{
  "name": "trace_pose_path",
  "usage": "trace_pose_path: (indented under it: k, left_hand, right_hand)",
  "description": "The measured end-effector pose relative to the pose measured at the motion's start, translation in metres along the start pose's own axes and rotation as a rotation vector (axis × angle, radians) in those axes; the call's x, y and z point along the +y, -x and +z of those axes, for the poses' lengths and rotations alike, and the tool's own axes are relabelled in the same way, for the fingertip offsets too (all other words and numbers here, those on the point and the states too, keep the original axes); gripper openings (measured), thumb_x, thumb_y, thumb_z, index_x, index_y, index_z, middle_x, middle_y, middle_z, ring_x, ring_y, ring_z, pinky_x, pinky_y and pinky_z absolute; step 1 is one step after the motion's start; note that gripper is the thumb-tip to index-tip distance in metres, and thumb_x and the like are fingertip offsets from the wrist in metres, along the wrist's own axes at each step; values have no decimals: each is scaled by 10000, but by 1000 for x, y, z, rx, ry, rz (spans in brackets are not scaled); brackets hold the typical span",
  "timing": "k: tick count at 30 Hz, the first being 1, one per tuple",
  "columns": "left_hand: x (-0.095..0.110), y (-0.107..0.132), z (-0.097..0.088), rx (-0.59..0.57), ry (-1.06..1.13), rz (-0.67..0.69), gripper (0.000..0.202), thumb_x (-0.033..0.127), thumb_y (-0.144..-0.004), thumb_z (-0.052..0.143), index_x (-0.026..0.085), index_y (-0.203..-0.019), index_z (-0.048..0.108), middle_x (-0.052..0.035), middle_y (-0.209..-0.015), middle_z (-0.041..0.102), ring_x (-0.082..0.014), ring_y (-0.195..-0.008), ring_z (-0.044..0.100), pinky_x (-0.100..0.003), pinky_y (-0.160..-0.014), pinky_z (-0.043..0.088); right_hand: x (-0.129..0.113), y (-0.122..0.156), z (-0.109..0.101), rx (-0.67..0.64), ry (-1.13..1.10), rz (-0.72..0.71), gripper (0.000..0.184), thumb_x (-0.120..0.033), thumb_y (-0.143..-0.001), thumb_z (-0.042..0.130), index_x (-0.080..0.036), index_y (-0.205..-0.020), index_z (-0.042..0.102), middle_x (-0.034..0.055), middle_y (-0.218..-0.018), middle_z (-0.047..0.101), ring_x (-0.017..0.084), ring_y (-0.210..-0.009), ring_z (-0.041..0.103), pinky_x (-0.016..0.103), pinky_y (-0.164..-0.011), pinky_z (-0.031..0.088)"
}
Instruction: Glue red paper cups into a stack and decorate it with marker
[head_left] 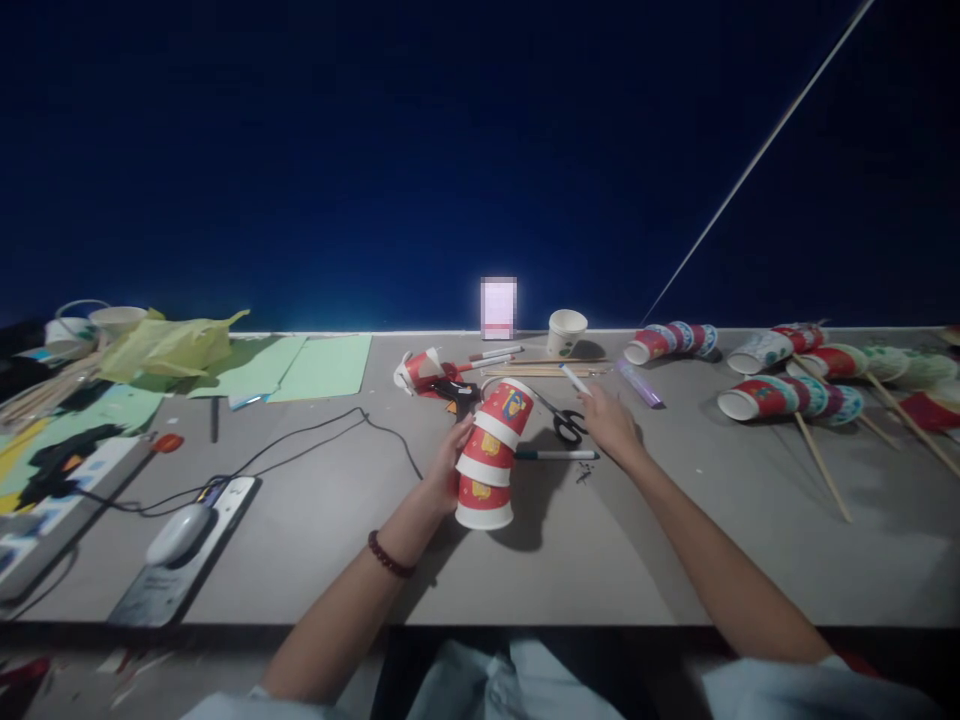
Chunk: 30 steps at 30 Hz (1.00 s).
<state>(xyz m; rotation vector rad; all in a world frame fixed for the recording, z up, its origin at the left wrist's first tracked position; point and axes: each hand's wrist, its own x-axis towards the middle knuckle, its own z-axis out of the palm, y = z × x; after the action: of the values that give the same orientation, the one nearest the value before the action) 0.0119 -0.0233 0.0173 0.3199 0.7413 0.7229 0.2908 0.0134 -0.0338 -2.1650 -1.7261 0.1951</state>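
My left hand (446, 465) is closed around a curved string of red paper cups (487, 455) with white rims and yellow prints, held above the table. To the right, my right hand (611, 425) pinches a white marker (574, 380) whose tip points up and left. Black-handled scissors (568, 427) lie just beside that hand. A second marker (559, 455), with a dark end, rests on the table behind the cups. Beyond the cups, a small red and white paper-cup piece (420, 370) lies near a black-handled tool (456, 392).
At the right lie several joined-cup figures (787, 398), some on sticks. A white paper cup (566, 333) stands at the back, near a purple tube (640, 384). Green paper (322, 368), a power strip (71, 515), a phone (180, 560) and cables occupy the left.
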Motion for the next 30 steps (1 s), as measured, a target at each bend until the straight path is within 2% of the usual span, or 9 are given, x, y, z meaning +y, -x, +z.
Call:
trace_pose_path:
  k: [3,7,9,12,16,20,30]
  left_hand:
    - [-1,-1,-2,8,4,6,449,432,-940,496,51,-1125,647,-152,-787,757,-263,-638,727,-349,-620,565]
    - [-2,-4,-4,37,26,45,445,416,-904,577,66,-1173,636,-135,-803,761,-256,-657,731,-344,-640,572]
    - [-2,-4,-4,36,27,44,469,421,-890,600,68,-1196,630,-137,-818,763,-258,-664,732,-348,-647,574]
    - [-1,-3,-2,36,19,36,469,419,-900,584,67,-1208,626,-139,-826,763,-257,-662,731,-354,-655,575]
    - [-1,0,3,61,3,28,426,403,-945,510,67,-1174,636,-132,-806,762,-245,-635,722,-348,-651,569]
    - [-1,1,4,63,-16,22,412,397,-963,473,56,-1105,655,-124,-775,756,-248,-625,717,-339,-631,557]
    - [-2,0,2,42,14,-14,418,434,-948,483,73,-1037,674,-131,-761,754,-254,-625,721,-342,-613,547]
  right_hand:
    - [0,0,3,24,-51,-28,313,-261,-982,380,-180,-1097,660,111,-901,743,252,-822,674,303,-700,426]
    - [1,-4,6,79,-137,-104,394,-263,-1001,278,-166,-1224,589,134,-1103,721,258,-1014,659,318,-812,464]
    - [2,-5,5,87,-157,-136,396,-244,-992,269,-151,-1219,580,145,-1140,706,259,-1052,643,329,-847,467]
    - [2,-5,2,56,-141,-148,335,-238,-974,325,-153,-1119,615,140,-1024,722,265,-951,654,325,-793,464]
    - [-2,-1,-2,-14,-56,-103,308,-234,-986,352,-156,-1122,616,135,-940,727,263,-835,659,304,-693,408]
    - [-8,1,-3,-68,37,-54,303,-247,-1012,353,-167,-1133,619,134,-970,723,251,-842,668,292,-684,371]
    - [-16,-3,-3,-130,140,5,345,-306,-1029,341,-164,-1207,600,137,-997,732,249,-904,680,291,-717,394]
